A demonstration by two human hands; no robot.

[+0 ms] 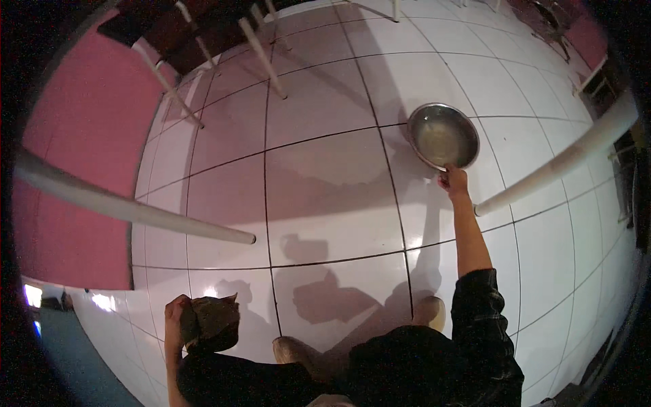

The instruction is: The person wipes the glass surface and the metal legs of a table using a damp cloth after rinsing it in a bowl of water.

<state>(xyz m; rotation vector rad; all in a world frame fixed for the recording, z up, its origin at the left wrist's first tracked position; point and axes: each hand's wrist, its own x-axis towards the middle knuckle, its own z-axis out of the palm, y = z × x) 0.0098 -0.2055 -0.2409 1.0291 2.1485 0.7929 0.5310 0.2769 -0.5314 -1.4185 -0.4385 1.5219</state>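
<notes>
My right hand (456, 182), at the end of an outstretched arm, pinches the near rim of a round metal bowl (418, 123). Cloudy, pale liquid seems to lie in the bowl. Whether its base rests on the tiles or hangs just above them, I cannot tell. Down at the lower left, my left hand (177, 314) is closed on the edge of a dark brown, crumpled cloth (214, 325), which hangs beside my dark-clothed leg, well apart from the bowl.
White tiles with dark joints make up the floor (325, 176). Pale round legs stand at left (203, 230) and right (536, 180), the right one close to my forearm. Thinner legs (264, 61) rise at the far left, near a pink wall (74, 169).
</notes>
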